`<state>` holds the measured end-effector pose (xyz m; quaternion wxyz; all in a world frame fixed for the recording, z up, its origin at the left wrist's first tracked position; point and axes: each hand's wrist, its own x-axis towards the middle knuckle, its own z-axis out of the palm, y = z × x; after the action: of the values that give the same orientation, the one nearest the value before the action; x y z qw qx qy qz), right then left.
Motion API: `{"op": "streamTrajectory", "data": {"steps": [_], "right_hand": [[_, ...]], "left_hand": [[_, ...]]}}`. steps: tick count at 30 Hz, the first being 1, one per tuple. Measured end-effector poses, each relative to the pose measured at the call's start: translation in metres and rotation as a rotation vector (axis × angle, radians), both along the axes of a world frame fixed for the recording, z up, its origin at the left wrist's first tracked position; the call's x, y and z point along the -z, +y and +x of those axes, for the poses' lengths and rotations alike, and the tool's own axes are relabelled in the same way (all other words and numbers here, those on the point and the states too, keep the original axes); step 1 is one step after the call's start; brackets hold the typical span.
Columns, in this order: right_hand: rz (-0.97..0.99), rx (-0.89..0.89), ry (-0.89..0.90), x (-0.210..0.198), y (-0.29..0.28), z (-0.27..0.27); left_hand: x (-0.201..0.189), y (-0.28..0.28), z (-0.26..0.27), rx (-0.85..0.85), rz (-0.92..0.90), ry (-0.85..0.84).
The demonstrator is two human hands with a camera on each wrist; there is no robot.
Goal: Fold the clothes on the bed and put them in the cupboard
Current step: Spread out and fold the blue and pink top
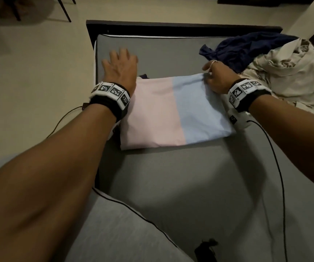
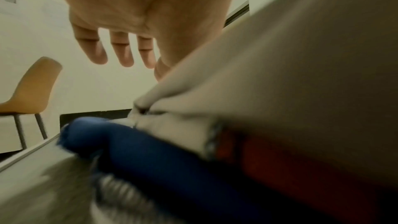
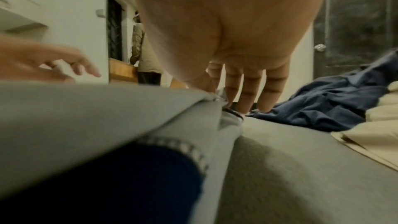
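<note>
A folded pink and light-blue garment [image 1: 173,110] lies across the grey bed [image 1: 171,176]. My left hand [image 1: 119,63] hovers past its far left corner with fingers straight and spread, holding nothing; the left wrist view shows those fingers [image 2: 120,54] clear of the cloth fold [image 2: 280,74]. My right hand [image 1: 209,75] sits at the far right corner and pinches the bunched fabric edge [image 3: 215,96] there, its other fingers [image 3: 247,91] pointing down at the bed. A dark blue layer [image 2: 150,151] shows under the fold.
A crumpled navy garment [image 1: 243,48] and a beige heap of clothes [image 1: 292,76] lie at the bed's far right. A pillow [image 1: 114,233] is near me. A dark cupboard door [image 3: 355,23], a standing person [image 3: 142,48] and a chair [image 2: 32,88] are beyond the bed.
</note>
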<state>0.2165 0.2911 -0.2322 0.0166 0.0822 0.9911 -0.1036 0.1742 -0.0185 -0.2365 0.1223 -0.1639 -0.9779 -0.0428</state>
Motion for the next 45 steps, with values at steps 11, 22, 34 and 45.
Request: {"op": "streamTrajectory", "data": {"steps": [11, 22, 34, 45], "right_hand": [[0.155, -0.496, -0.107, 0.032, -0.065, 0.051], [0.201, -0.382, -0.252, 0.036, -0.019, 0.050], [0.096, -0.326, -0.191, -0.005, -0.013, 0.074], [0.280, -0.550, -0.314, 0.035, -0.027, 0.153]], "left_hand": [[0.046, 0.038, 0.058, 0.363, -0.087, -0.405], [0.048, -0.011, 0.039, 0.095, -0.149, -0.573], [-0.002, 0.016, 0.094, 0.395, -0.204, -0.484], [0.022, -0.008, 0.127, 0.414, -0.584, -0.535]]}}
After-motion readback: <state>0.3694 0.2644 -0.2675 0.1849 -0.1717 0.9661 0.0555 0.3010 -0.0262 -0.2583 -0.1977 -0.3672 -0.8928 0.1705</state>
